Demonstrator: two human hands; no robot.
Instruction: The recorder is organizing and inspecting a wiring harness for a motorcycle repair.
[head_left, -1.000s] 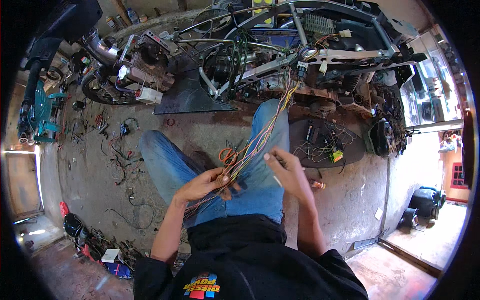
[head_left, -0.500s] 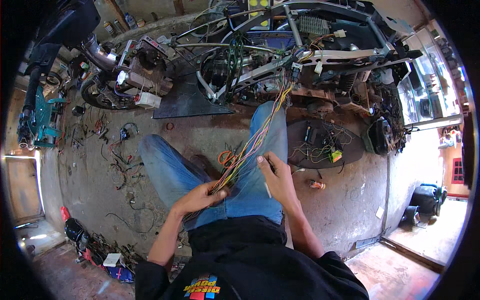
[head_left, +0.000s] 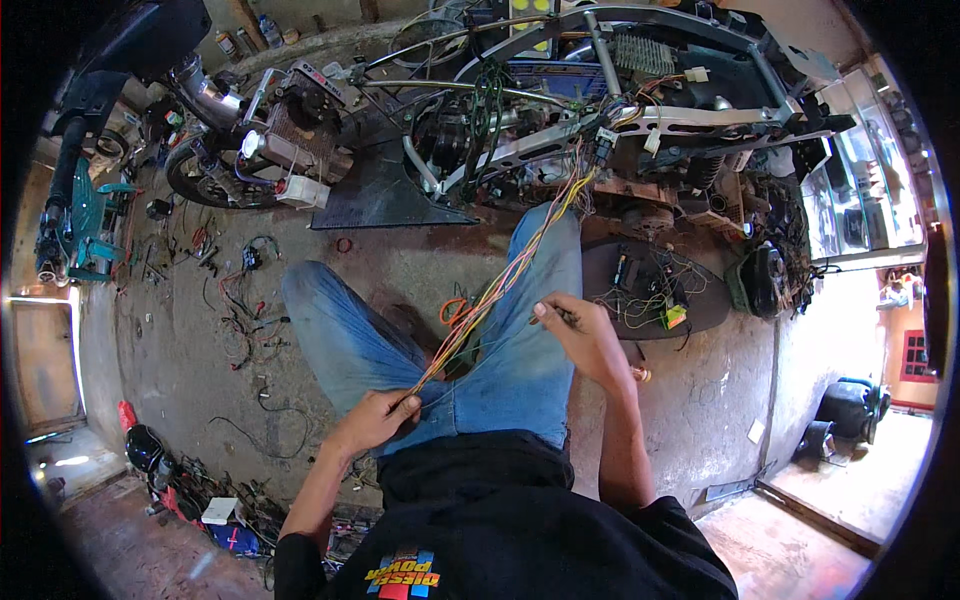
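A bundle of thin coloured wires [head_left: 508,279], yellow, pink, red and white, stretches from the motorcycle frame [head_left: 540,137] down across my lap. My left hand [head_left: 380,422] is closed around its lower end, above my left thigh. My right hand [head_left: 577,335] is over my right thigh, apart from the bundle, its fingers curled and thumb pressed in. One faint thin strand runs from beside the left hand up toward the right fingertips, where it seems pinched. On the floor between my legs, beyond the bundle, lie orange-handled scissors [head_left: 453,311], partly covered by the wires.
A dark oval mat [head_left: 655,325] to the right bears loose wires and small parts. Detached front parts with a wheel [head_left: 205,180] stand at the far left. Cables [head_left: 237,335] lie scattered on the left floor. A black sheet [head_left: 375,205] lies before the frame.
My left hand has slid slightly left and down along the bundle, which looks tauter. My right hand has moved a little right, and its fingers have curled in more.
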